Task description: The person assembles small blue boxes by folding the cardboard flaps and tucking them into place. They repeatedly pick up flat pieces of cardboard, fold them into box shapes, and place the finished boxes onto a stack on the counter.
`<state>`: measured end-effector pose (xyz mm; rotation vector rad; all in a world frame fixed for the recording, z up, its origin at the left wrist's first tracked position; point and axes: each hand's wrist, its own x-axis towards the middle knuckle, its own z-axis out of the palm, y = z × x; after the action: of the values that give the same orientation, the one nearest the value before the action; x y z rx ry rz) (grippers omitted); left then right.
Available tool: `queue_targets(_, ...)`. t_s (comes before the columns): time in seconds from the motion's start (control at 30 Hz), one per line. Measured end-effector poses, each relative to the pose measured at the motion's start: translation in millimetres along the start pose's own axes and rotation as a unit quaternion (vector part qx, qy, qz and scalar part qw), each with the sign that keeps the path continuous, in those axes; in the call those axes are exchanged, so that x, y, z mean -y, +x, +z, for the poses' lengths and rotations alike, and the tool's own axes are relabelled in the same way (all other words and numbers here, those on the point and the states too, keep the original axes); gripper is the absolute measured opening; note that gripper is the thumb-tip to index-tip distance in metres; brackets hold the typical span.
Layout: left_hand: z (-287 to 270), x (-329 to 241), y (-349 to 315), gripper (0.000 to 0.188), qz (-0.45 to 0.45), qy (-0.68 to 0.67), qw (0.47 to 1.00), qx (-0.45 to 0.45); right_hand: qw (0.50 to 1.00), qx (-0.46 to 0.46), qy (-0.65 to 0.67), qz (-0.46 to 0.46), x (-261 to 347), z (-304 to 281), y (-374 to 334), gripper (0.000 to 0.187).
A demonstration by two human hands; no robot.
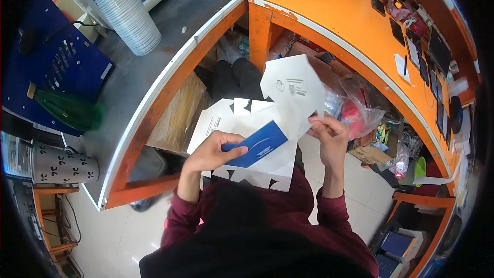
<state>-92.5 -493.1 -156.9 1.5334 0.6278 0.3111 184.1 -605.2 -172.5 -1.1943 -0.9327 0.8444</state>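
Note:
A die-cut cardboard box blank (221, 118), white with tabs and slots along its edges, lies flat across my lap. My left hand (213, 150) is closed round a blue cardboard panel (265, 141) above it, the thumb on top. Whether this panel is joined to the blank cannot be told. On the right, a white cardboard flap (292, 90) with small dark print stands raised and tilted. My right hand (332, 136) pinches its lower right edge between thumb and fingers.
To the left, a grey counter (170, 36) holds stacked plastic cups (126, 15), a green bottle (67, 105) and a patterned paper cup (67, 167). Several phones (397, 32) lie along the orange counter (319, 10) at right. Bags and boxes (355, 118) crowd the shelf beneath.

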Motion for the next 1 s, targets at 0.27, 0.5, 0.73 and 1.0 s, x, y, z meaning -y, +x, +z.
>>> queue_targets(0.27, 20, 4, 21, 0.024, -0.023, 0.028, 0.999, 0.028, 0.931, 0.045, -0.343, -0.119, 20, 29, -14, 0.030)
queue_targets(0.5, 17, -12, 30, 0.021, 0.151, 0.214, 0.965, -0.006, 0.881, 0.064, -0.411, -0.226, 20, 34, -19, 0.025)
queue_targets(0.73, 17, -23, 32, 0.017, 0.118, 0.181, 0.976, 0.037, 0.830, 0.137, -0.519, -0.155, 42, 26, 8, 0.022)
queue_targets(1.0, 15, 14, 8, 0.023, 0.234, 0.074, 0.955, -0.165, 0.849, 0.134, -0.489, -0.146, 27, 28, 18, 0.024)
